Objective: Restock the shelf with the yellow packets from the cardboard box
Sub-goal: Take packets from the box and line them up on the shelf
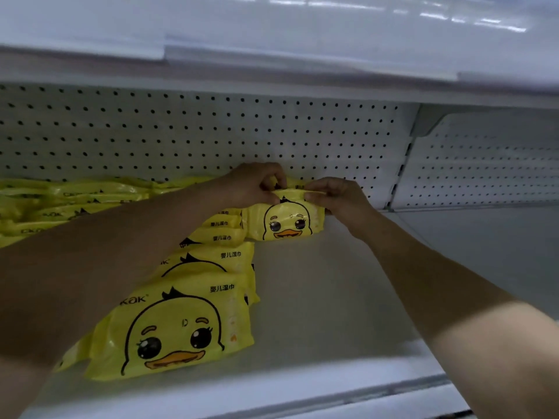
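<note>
Head view: the left hand (257, 186) and right hand (335, 198) both pinch the top seam of a yellow duck-print packet (287, 225), which stands upright near the back edge of the shelf (332, 297). Stocked packets (175, 328) fill the left side, and the right side awaits stock. I judge it roughly halfway done. The cardboard box is out of view.

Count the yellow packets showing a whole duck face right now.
2. The front packet lies at the shelf edge; the back packet stands upright, top pinched by the left hand and right hand. Overlapped packets show partial faces or none; more may be hidden.
</note>
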Demonstrator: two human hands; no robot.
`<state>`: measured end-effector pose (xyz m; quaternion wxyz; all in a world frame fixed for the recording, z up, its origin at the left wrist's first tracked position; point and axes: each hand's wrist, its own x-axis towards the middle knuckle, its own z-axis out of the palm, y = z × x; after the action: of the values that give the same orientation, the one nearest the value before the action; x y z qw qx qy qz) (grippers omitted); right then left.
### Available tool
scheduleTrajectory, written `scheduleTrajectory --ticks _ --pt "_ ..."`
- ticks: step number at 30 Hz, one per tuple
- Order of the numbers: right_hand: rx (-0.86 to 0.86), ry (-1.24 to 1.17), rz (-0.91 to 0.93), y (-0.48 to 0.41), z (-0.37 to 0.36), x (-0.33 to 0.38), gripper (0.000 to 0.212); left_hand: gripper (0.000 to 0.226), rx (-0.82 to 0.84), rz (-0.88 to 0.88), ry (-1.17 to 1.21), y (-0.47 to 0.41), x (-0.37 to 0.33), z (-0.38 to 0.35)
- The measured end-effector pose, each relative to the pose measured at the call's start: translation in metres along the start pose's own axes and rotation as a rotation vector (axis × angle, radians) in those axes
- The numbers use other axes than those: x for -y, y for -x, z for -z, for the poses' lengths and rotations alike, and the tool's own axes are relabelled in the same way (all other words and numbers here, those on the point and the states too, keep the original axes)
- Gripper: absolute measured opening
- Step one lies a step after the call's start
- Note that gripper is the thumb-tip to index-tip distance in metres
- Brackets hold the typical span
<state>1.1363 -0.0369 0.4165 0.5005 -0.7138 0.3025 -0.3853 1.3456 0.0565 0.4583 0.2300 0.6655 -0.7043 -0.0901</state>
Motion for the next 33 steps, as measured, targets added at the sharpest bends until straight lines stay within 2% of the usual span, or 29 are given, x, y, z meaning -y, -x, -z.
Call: scheduleTrajectory --ticks 10,19,28,33 --pt "-0.058 -0.005 -0.07 0.008 -0.005 0.007 0.006 0.011 0.037 -0.027 0.07 -0.003 0.0 0.002" --pt "-0.148 -0.03 -0.065 0.003 -0.019 0.007 0.005 0.017 0.177 0.09 0.018 -0.008 0.001 0.023" --pt "-0.288 0.069 -0.03 -0.007 -0.022 0.004 0.006 0.017 -0.033 0.066 0.04 -0.012 0.009 0.007" --pt "-0.19 0.173 -0.023 -0.004 -0.023 0.005 0.012 0.025 -0.06 0.063 -0.011 -0.011 0.013 0.006"
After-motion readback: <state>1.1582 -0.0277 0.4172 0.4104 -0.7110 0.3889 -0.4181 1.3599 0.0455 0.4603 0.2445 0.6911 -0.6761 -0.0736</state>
